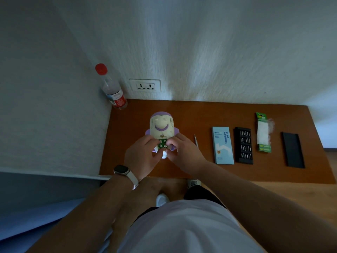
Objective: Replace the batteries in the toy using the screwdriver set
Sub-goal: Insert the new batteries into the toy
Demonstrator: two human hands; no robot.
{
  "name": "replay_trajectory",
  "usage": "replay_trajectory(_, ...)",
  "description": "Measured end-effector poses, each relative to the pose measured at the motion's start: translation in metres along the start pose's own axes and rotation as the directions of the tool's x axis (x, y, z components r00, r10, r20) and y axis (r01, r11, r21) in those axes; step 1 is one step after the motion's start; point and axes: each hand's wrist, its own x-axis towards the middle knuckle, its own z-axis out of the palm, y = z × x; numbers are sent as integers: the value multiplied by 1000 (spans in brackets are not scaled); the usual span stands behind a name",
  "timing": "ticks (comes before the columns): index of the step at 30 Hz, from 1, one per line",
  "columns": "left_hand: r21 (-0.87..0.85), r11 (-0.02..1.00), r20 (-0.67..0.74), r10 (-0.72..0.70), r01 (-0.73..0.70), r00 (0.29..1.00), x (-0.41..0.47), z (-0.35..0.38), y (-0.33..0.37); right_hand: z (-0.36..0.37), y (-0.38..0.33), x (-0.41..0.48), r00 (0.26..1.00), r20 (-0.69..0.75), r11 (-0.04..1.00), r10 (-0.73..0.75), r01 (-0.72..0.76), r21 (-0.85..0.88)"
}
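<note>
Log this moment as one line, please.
toy: battery bay open | left hand: holds toy | right hand: fingertips on batteries | screwdriver: on table

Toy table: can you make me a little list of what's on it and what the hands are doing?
toy: lying on the table
batteries: green, showing in its open compartment
left hand: holds the toy's lower end
right hand: holds the toy, fingertips by the batteries
screwdriver: lying right of the hands, untouched
further right: blue box, bit tray, battery pack, black lid
corner: bottle with red cap
</note>
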Motion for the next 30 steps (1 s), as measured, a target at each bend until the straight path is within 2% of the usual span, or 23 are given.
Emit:
replay_trajectory(8,-137,990,-26,-16,12,1000,-6,0,1,-1,0,-3,1000,-24,1000,-18,18,-12)
replay_trajectory(19,-178,978,27,-109,112,994,-7,8,-1,-1,2,-3,999,-25,999,-30,29,-17)
replay_trajectory(25,-196,977,38,-74,80,997,-7,-1,1,-5,1,-6,1000,-13,999,-28,28,-32)
replay_trajectory(30,-217,969,43,-114,121,993,-11,-8,3,-14,0,-12,999,-7,998,-35,35,-53)
